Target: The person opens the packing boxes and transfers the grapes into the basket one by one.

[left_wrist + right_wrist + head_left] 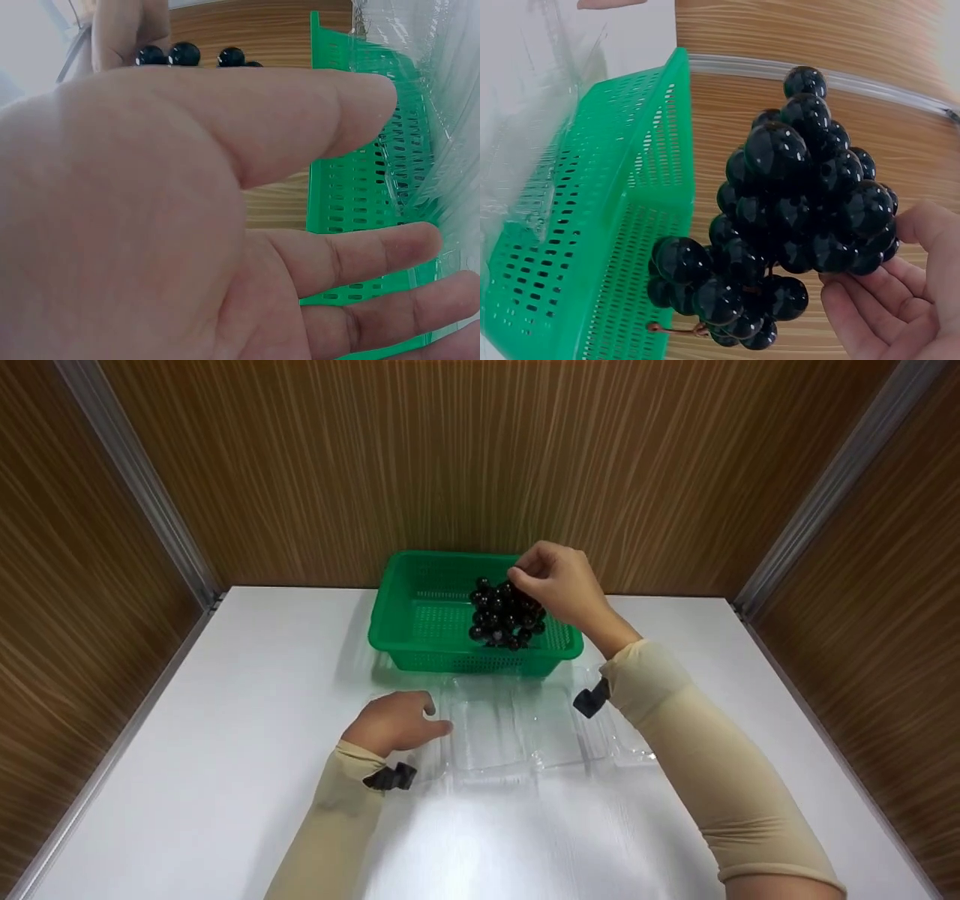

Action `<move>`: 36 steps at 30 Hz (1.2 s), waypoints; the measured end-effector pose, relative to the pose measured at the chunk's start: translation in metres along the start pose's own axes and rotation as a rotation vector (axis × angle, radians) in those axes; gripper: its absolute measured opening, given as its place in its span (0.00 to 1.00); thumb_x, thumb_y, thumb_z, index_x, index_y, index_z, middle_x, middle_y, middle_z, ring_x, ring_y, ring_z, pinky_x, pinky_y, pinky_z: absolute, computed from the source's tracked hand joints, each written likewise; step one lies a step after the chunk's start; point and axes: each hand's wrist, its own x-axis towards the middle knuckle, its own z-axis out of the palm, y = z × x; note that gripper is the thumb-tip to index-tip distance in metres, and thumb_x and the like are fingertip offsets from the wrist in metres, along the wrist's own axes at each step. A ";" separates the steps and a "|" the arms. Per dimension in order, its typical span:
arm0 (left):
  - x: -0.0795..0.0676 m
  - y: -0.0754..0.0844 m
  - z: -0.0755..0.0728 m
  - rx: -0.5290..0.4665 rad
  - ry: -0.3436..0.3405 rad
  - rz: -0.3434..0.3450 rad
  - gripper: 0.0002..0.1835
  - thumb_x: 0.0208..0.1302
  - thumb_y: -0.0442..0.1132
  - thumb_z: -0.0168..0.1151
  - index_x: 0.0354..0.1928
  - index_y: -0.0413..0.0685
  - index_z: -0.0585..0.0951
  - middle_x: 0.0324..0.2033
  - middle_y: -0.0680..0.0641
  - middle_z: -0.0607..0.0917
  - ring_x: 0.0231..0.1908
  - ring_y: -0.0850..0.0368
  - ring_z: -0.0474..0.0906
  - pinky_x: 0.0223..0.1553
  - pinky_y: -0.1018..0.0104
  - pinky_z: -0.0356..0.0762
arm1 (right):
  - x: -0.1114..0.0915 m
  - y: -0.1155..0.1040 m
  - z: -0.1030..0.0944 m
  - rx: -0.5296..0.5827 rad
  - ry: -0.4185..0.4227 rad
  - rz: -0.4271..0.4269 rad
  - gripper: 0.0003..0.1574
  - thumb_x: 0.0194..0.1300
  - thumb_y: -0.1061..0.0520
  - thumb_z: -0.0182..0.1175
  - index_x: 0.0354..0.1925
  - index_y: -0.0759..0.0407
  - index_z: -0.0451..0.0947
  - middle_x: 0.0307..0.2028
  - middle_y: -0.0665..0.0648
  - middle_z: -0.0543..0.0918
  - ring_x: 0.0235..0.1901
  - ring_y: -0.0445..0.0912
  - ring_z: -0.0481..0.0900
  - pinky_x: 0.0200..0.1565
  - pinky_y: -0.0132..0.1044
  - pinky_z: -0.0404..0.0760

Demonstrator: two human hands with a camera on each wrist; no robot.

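Observation:
My right hand (568, 585) pinches a bunch of dark, glossy grapes (495, 615) by its upper end, over the right part of a green plastic basket (420, 664). Up close in the right wrist view, the thumb and fingers (859, 304) are at one end of the grapes (780, 210), and a thin brown stem (679, 330) sticks out at the lower left. My left hand (394, 724) is in front of the basket, beside a clear plastic container (487, 731). Its thumb and fingers are spread and relaxed with nothing between them, as the left wrist view also shows.
More clear plastic containers (556, 724) lie in a row along the basket's near side, reaching right beneath my right forearm. The white table (225, 735) is enclosed by wood-patterned panels (480, 457) at the back and both sides.

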 end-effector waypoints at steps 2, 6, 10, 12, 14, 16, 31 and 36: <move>0.000 -0.001 0.000 0.001 -0.005 -0.002 0.27 0.68 0.58 0.64 0.56 0.44 0.83 0.51 0.47 0.87 0.44 0.51 0.81 0.50 0.49 0.80 | 0.002 0.003 0.004 0.007 0.013 0.009 0.12 0.73 0.49 0.65 0.44 0.56 0.84 0.39 0.54 0.86 0.37 0.45 0.80 0.42 0.37 0.81; 0.001 -0.002 0.001 -0.003 -0.010 -0.007 0.27 0.69 0.58 0.64 0.57 0.44 0.83 0.51 0.47 0.87 0.43 0.51 0.81 0.49 0.49 0.80 | 0.006 0.010 0.010 0.017 0.038 0.029 0.12 0.73 0.49 0.64 0.44 0.57 0.84 0.38 0.55 0.86 0.37 0.46 0.79 0.41 0.36 0.80; 0.001 -0.001 0.002 -0.004 -0.005 0.003 0.27 0.68 0.58 0.65 0.56 0.44 0.83 0.50 0.47 0.87 0.42 0.51 0.81 0.49 0.49 0.80 | 0.009 0.017 0.015 0.027 0.049 0.047 0.13 0.74 0.49 0.63 0.45 0.56 0.83 0.39 0.55 0.86 0.37 0.46 0.79 0.41 0.37 0.79; 0.000 0.000 0.002 0.000 -0.002 0.006 0.26 0.68 0.58 0.65 0.56 0.44 0.83 0.50 0.47 0.87 0.42 0.51 0.81 0.49 0.49 0.80 | 0.010 0.021 0.018 0.029 0.048 0.059 0.12 0.75 0.49 0.63 0.46 0.56 0.83 0.39 0.54 0.85 0.38 0.46 0.79 0.42 0.38 0.79; -0.001 0.001 0.001 0.002 -0.001 0.006 0.26 0.68 0.58 0.65 0.56 0.44 0.83 0.50 0.47 0.87 0.42 0.51 0.81 0.49 0.49 0.80 | 0.011 0.026 0.020 0.025 0.044 0.071 0.12 0.75 0.49 0.62 0.46 0.56 0.82 0.40 0.54 0.85 0.39 0.46 0.79 0.44 0.39 0.80; -0.002 0.001 0.001 0.005 -0.001 0.000 0.26 0.69 0.57 0.65 0.56 0.44 0.83 0.50 0.47 0.87 0.42 0.51 0.80 0.49 0.49 0.80 | 0.012 0.030 0.024 0.016 0.039 0.082 0.12 0.76 0.49 0.62 0.47 0.56 0.82 0.41 0.54 0.85 0.40 0.46 0.79 0.45 0.40 0.81; -0.008 0.002 0.001 0.001 -0.010 -0.002 0.26 0.68 0.57 0.64 0.56 0.44 0.83 0.49 0.47 0.87 0.39 0.52 0.80 0.48 0.49 0.80 | 0.011 0.047 0.046 -0.120 -0.048 0.148 0.14 0.76 0.49 0.61 0.50 0.56 0.83 0.46 0.55 0.86 0.45 0.48 0.82 0.52 0.48 0.82; -0.008 0.003 0.002 -0.004 -0.011 -0.003 0.26 0.68 0.57 0.64 0.56 0.44 0.83 0.51 0.47 0.87 0.41 0.51 0.80 0.49 0.49 0.80 | 0.011 0.048 0.048 -0.115 -0.036 0.153 0.14 0.76 0.49 0.61 0.50 0.56 0.83 0.46 0.54 0.86 0.45 0.47 0.82 0.51 0.47 0.82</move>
